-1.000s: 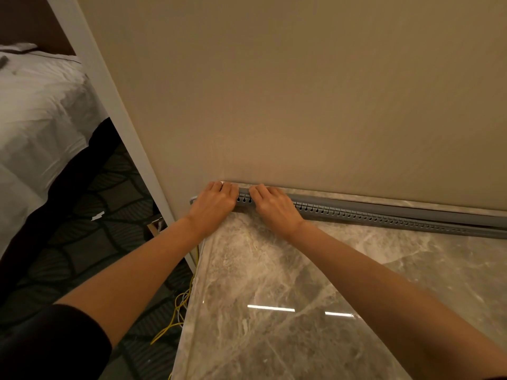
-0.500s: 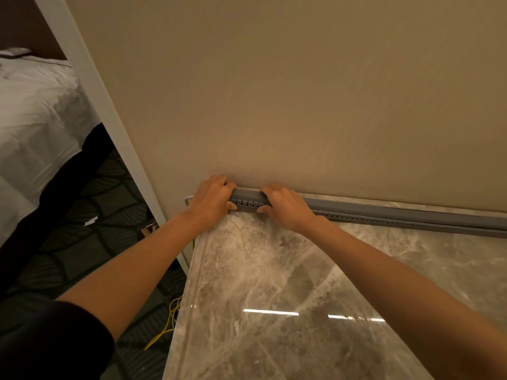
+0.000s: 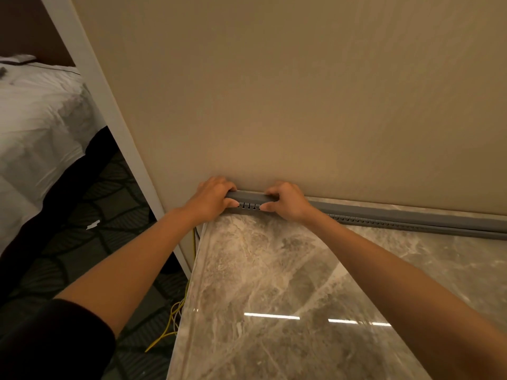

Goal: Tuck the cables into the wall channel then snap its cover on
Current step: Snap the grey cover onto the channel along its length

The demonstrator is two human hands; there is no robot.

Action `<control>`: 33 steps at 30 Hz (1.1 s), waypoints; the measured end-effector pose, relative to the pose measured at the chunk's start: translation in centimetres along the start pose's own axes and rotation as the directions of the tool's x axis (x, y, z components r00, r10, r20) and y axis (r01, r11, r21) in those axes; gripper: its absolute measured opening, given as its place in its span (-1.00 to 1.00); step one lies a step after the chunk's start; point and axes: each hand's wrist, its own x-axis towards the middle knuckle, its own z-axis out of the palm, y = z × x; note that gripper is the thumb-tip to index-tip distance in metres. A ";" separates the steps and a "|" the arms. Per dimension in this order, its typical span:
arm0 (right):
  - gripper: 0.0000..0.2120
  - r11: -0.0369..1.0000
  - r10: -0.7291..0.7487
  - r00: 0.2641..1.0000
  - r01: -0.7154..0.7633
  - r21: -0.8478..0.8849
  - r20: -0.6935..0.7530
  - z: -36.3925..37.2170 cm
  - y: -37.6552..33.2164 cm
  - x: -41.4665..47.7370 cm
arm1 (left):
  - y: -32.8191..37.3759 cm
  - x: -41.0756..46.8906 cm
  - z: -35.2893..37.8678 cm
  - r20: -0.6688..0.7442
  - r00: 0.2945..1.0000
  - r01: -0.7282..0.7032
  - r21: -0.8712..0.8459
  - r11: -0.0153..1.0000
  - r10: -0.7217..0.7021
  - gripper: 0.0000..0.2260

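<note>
Your left hand and right hand both grip the gray cover with curled fingers, on the left end of the slotted cable channel. It runs along the far edge of the marble table, against the wall. Yellow cables hang at the table's left side.

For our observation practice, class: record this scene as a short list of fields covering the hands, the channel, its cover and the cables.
left hand: grips the grey channel near its left end, fingers over the top
right hand: grips the channel just beside it
cover: sits on the channel between the hands
yellow cables: hang past the left edge of the marble top
</note>
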 end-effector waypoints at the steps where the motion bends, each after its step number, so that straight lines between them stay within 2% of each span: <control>1: -0.71 0.998 0.033 0.999 -0.034 0.057 0.015 -0.3 -0.1 0.2 | 0.0 0.2 -0.2 0.015 1.000 0.015 -0.030 0.999 -0.015 -0.71; 2: -0.70 0.994 0.054 0.998 -0.056 0.095 0.024 -0.5 -0.2 0.3 | 0.0 0.4 -0.3 0.032 0.999 0.030 -0.061 0.998 -0.028 -0.74; 4: -0.69 0.996 0.056 0.998 -0.057 0.066 0.014 -0.4 -0.4 0.5 | 0.1 0.7 -0.4 0.049 0.998 0.038 -0.073 0.997 -0.035 -0.77; 9: -0.69 0.997 0.001 0.993 -0.010 -0.073 -0.116 0.8 -0.4 -0.1 | 0.2 0.3 0.6 -0.062 0.996 -0.056 0.126 0.990 0.064 -0.78; 14: -0.66 0.958 -0.112 0.991 0.090 -0.273 -0.067 1.6 -0.2 -0.7 | 0.4 -0.1 1.5 -0.078 0.986 -0.125 0.241 0.962 0.148 -0.75; 16: -0.66 0.960 -0.114 0.993 0.106 -0.258 -0.017 0.9 -0.1 -0.5 | 0.3 0.0 1.1 -0.066 0.986 -0.135 0.238 0.962 0.154 -0.74; 21: -0.75 0.995 -0.088 0.993 0.092 -0.049 0.078 -1.0 0.0 0.2 | -0.3 0.2 0.4 -0.027 0.987 -0.157 0.128 0.979 0.161 -0.71; 28: -0.76 0.989 -0.104 0.989 0.115 -0.097 0.109 -0.5 0.3 0.8 | 0.7 0.6 1.1 -0.075 0.992 -0.090 0.103 0.991 0.098 -0.69; 33: -0.73 0.986 -0.104 0.992 0.112 -0.123 0.066 -0.3 0.2 0.5 | 1.2 1.0 1.6 -0.096 0.994 -0.038 0.231 0.972 0.061 -0.71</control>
